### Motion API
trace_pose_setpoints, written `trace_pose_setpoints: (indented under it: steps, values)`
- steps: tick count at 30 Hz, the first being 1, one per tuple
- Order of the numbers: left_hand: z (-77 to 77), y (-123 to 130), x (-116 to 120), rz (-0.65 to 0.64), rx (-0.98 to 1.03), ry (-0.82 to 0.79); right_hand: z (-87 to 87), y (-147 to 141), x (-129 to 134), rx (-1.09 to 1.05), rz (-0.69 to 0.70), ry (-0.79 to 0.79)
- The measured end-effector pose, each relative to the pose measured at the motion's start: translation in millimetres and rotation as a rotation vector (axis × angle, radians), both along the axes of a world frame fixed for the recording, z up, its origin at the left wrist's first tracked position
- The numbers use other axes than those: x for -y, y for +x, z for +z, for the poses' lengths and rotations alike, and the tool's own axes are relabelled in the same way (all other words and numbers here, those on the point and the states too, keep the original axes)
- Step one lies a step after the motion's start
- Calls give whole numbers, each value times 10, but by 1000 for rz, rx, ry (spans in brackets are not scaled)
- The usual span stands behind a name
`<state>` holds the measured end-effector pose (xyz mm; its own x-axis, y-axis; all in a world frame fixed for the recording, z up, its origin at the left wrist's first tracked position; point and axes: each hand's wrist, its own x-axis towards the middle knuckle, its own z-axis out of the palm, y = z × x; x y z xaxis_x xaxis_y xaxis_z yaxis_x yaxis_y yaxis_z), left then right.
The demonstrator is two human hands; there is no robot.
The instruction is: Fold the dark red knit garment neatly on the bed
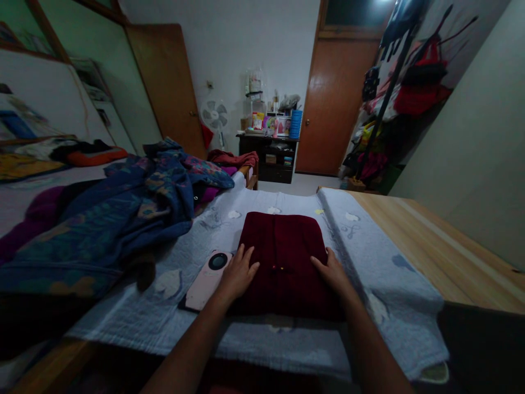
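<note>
A dark red garment (287, 241), folded into a rough rectangle, lies on a light blue patterned cloth (303, 345). My left hand (240, 272) rests on its left edge, fingers spread. On the opposite edge lies my right hand (333, 271), its fingers apart and partly over the side of the fabric. Two small buttons show near the middle of the garment. A pink phone (205, 284) with a round dark camera ring lies just left of my left hand, its right part behind the hand and wrist.
Blue floral clothing (143, 202) is heaped on the left. A bare wooden board (426, 241) extends along the right. Farther back stand a black cabinet (270, 174), a white fan (215, 114) and hanging bags (424, 76).
</note>
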<state>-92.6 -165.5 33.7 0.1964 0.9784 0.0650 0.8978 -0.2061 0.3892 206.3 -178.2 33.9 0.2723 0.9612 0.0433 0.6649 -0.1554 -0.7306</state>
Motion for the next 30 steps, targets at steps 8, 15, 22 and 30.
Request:
trace_pose_setpoints:
  steps: [8,15,22,30]
  values:
    - [74,16,-387,82,235,-60,170,115,-165,-483,-49,-169]
    - [128,62,-794,99,539,-102,209,128,-374,-707,-105,-208]
    - [181,51,-1091,399,938,-372,215,150,-555,-882,-3,-301]
    - [283,43,-1342,423,1050,-512,237,185,-760,-1087,-15,-470]
